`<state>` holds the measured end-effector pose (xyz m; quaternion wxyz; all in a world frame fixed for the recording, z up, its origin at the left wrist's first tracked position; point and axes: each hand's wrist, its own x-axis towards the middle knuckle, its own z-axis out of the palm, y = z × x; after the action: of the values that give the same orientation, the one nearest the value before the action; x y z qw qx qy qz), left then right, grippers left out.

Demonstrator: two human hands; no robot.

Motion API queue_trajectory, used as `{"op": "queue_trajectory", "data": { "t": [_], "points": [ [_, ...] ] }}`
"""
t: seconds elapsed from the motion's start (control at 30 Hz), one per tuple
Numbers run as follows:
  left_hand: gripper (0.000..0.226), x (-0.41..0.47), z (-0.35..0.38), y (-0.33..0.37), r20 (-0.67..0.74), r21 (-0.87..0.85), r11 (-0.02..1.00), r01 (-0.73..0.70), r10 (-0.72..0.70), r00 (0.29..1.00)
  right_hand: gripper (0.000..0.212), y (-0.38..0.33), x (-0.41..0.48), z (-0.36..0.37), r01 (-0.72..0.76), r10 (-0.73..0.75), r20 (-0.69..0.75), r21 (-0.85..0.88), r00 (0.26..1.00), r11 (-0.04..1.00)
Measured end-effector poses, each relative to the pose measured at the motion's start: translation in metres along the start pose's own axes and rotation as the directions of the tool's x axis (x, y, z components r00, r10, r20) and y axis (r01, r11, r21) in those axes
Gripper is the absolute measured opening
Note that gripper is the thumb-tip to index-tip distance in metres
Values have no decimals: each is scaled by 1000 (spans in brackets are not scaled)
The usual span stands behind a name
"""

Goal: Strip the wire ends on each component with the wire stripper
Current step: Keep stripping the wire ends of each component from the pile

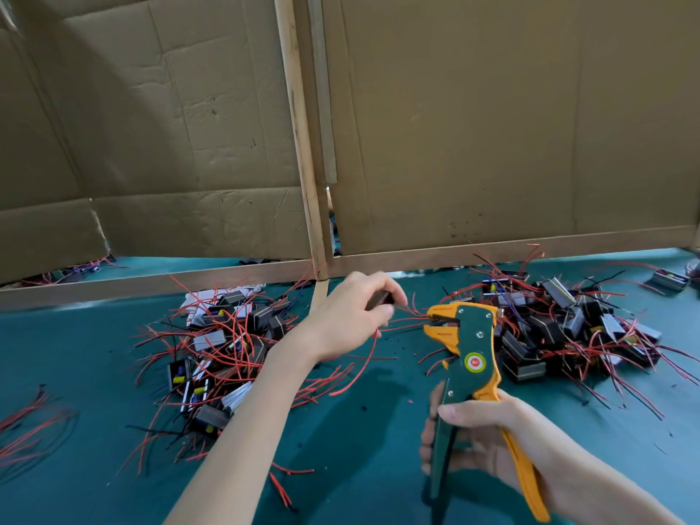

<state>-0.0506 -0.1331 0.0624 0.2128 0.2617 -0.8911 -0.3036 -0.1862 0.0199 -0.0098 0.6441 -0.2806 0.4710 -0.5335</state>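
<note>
Nearest, the right hand [488, 445] grips the stripper [471, 358] by its two handles. The thumb lies across the green one, the fingers curl round from behind, and the orange one runs along the palm. The handles stand apart. The tool points up and away, its head above the teal mat [360, 449].

At the left edge a loose bunch of cut wires [30, 426], mostly red, lies on the mat.

Further out, the left hand [348, 316] pinches a small black component [378, 300] between thumb and curled fingers, just left of the stripper's head. A red wire [413, 320] runs from the component to the tool's jaws, which are slightly parted; its tip sits at their mouth.

Two heaps lie straight on the mat. The left pile [223, 335], under and beside the left forearm, is black and grey components tangled in red and black leads. The right pile [560, 327], behind the stripper, is the same sort. One component [666, 280] sits alone at the far right. Bits of insulation speckle the mat between the heaps.

Beyond, a wooden rail [227, 276] crosses the table, and creased cardboard [492, 126] sheets stand upright on it as a screen.
</note>
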Motion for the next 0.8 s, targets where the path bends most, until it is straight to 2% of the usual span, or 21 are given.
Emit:
{"op": "queue_trajectory", "data": {
  "t": [0.07,0.13,0.2,0.3,0.43,0.53,0.67,0.8],
  "points": [
    [24,3,-4,2,-102,-135,990,45,-59,993,24,0,2,-6,-32,32,-4,52,999,998],
    [21,10,-5,10,-149,-426,902,77,-154,977,16,-2,5,-14,-82,85,-30,95,996,992],
    [31,27,0,21,-141,-561,819,118,-235,962,17,-2,8,-21,-127,131,-33,106,991,986],
    [78,59,27,52,-30,-542,811,221,-282,959,24,0,11,-26,-161,165,-25,119,986,980],
    [96,84,79,92,185,-469,846,254,-187,965,20,-2,10,-29,-157,160,-18,128,987,979],
    [93,85,92,95,282,-323,916,237,-146,948,21,-6,9,-31,-143,150,-39,135,988,980],
    [71,52,68,77,220,-183,981,63,-21,975,12,-8,9,-30,-140,149,-45,165,988,976],
    [61,14,18,43,167,-107,992,68,-50,985,14,-7,10,-30,-137,146,-44,161,988,977]
  ]
}}
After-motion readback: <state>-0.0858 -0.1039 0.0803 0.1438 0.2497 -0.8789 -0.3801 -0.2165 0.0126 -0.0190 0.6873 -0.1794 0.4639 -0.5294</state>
